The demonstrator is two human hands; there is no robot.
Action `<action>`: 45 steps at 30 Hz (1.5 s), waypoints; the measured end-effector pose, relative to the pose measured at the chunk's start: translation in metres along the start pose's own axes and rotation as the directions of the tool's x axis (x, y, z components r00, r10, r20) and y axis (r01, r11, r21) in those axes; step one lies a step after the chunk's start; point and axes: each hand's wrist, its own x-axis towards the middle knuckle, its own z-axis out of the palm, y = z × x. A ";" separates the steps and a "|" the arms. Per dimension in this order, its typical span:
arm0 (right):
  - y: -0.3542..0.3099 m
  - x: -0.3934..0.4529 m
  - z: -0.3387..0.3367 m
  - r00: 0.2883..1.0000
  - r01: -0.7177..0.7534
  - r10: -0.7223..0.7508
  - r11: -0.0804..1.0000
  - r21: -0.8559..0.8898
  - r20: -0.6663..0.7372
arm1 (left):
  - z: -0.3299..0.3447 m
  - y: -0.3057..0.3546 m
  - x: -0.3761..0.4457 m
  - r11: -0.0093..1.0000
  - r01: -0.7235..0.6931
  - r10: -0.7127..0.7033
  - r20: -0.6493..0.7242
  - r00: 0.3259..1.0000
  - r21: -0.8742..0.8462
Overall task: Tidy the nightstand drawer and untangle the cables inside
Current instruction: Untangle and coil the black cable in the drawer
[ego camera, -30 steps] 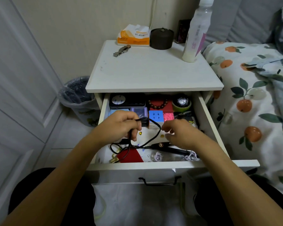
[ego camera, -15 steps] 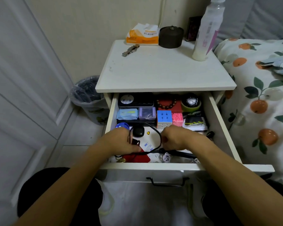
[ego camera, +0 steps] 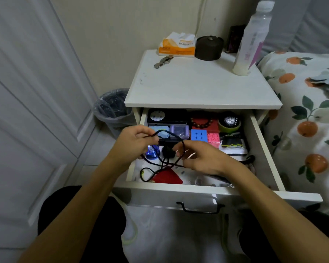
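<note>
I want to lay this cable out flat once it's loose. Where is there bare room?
The nightstand top is bare across its front and middle, bordered by the watch, tissue pack, dark jar and bottle at the back. The drawer is crowded throughout.

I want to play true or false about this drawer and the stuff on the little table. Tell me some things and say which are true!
1. Both hands hold the black cable above the open drawer. True: the left hand and the right hand each pinch it.
2. The drawer is closed. False: it is pulled out.
3. A blue cube sits beside a pink cube in the drawer. True.
4. The tall bottle lies on its side on the nightstand. False: it stands upright.
5. The tissue pack is inside the drawer. False: it sits on the nightstand top, by the wall.
</note>
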 end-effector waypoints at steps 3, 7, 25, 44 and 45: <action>-0.020 0.000 0.012 0.992 0.076 -0.073 0.997 0.025 -0.107 | -0.019 0.005 -0.019 0.991 -0.064 0.058 -0.051 0.997 -0.113; -0.034 0.008 0.025 0.976 0.063 -0.049 0.996 0.056 -0.212 | -0.059 0.014 -0.041 0.956 -0.224 0.189 -0.185 0.964 -0.189; -0.135 0.043 0.066 0.975 0.178 -0.155 0.972 0.150 -0.158 | -0.120 -0.046 -0.077 0.886 0.233 -0.074 -0.373 0.925 0.401; -0.052 0.056 0.071 0.970 0.008 0.072 0.945 -0.327 0.231 | -0.097 -0.037 -0.041 0.918 -0.129 0.175 -0.091 0.980 0.376; -0.052 0.057 0.070 0.981 -0.010 0.061 0.964 -0.266 0.186 | -0.101 -0.040 -0.043 0.882 -0.146 0.200 -0.075 0.977 0.448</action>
